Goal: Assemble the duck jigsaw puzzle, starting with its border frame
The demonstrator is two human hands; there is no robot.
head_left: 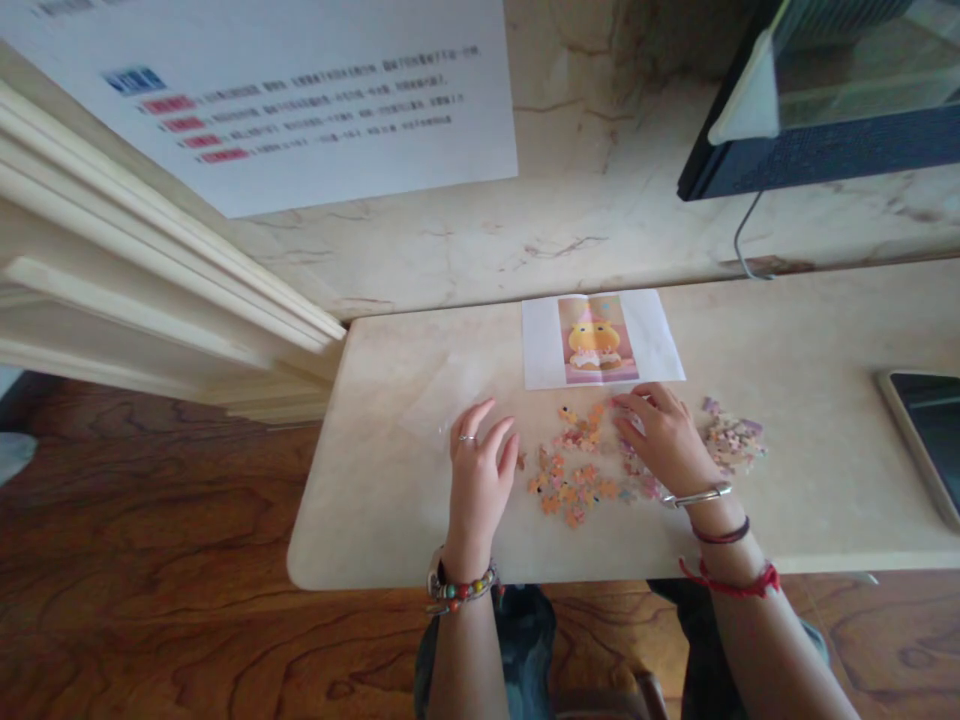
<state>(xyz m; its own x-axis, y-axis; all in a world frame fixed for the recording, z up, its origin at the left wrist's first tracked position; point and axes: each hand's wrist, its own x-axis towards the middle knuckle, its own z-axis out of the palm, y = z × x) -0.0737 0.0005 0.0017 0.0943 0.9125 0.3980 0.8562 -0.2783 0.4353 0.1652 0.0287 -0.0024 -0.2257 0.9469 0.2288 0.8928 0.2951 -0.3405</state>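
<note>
Orange and pink jigsaw pieces [574, 490] lie in loose groups on the pale table, between my two hands. My left hand [480, 465] hovers or rests left of them, fingers apart and holding nothing. At the right, my right hand [660, 430] has its thumb and fingers bent close together near a pinkish piece at the fingertips; whether it grips that piece is too small to make out. More pieces, purple and pink, lie partly hidden under this hand. Another heap of jigsaw pieces [733, 440] sits just beyond the right wrist. Behind them lies a printed picture [598, 340] of a yellow cartoon figure.
A clear plastic bag [442, 395] lies flat on the table [360, 500] behind my left hand. A dark-screened tablet [926, 420] is at the far right. A printed notice [337, 100] and a dark-framed screen [840, 110] are on the marbled wall.
</note>
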